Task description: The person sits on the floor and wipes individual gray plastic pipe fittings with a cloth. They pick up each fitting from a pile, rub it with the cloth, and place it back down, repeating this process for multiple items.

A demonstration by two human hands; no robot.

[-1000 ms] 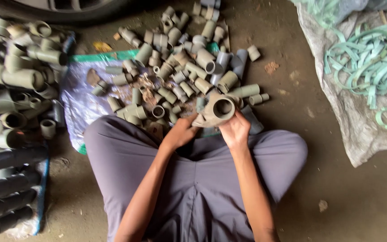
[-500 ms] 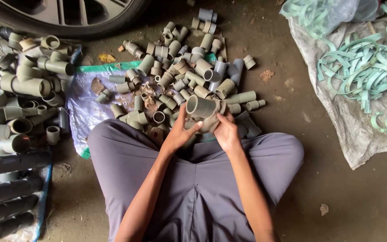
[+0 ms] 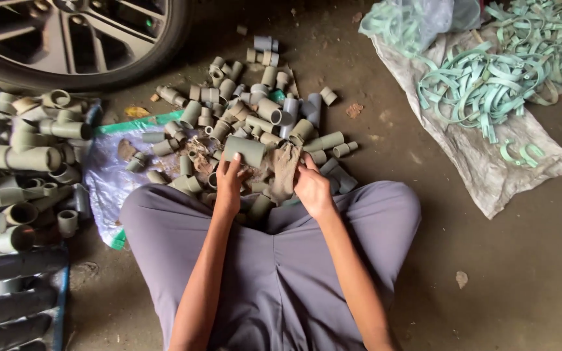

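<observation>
Gritty concrete floor (image 3: 508, 273); left hand (image 3: 229, 182) grips dusty cylindrical pipe fitting (image 3: 244, 150).

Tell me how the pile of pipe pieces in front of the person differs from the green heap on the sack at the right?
The pipe pieces are short grey-beige tubes, dusty, lying on the floor; the green heap is thin curved strips, tangled, resting on a pale sack. Both are loose piles.

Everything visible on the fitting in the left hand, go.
The fitting is a short grey-green tube, plastic by its look, dusty and scuffed. It lies roughly level, its long axis across the view, raised just above the pile of similar pieces. The left hand grips its near side with fingers on it; the right hand holds a dirty rag beside it.
</observation>
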